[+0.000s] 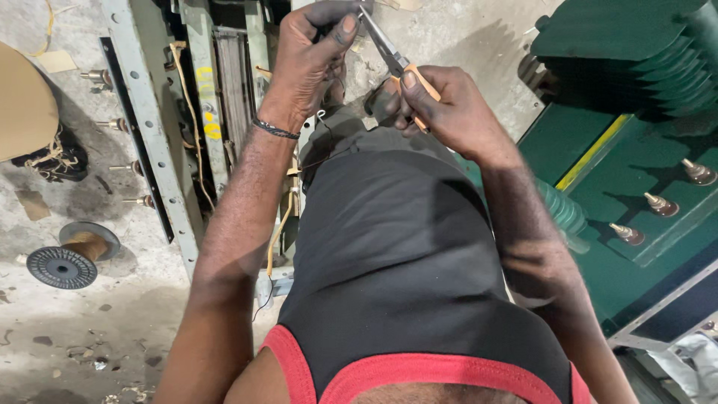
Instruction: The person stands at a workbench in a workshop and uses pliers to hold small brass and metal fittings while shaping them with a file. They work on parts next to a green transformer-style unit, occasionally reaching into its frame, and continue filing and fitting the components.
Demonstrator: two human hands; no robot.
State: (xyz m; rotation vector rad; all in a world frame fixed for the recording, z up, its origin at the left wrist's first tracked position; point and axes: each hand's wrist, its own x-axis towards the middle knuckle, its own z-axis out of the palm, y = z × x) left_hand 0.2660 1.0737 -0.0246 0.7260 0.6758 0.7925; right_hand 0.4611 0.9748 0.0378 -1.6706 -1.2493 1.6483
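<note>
Head view, looking down the person's own body to the floor. The right hand (449,105) is clenched around the orange handles of a pair of pliers (393,56), held in the air above the floor at chest height, steel nose pointing up and to the left. The left hand (310,56), wearing a dark wristband (275,129), pinches its thumb and fingertips together right at the pliers' tip; whatever it grips there is too small to make out. Below both hands hangs a black vest with red trim (396,262). On the concrete floor (97,329), towards its left edge, lies 1 black spool (71,258) wound with copper wire. A grey steel frame (161,150) with bolts stands beside the left forearm. A green transformer tank (636,150) with brown terminals occupies the right side.
</note>
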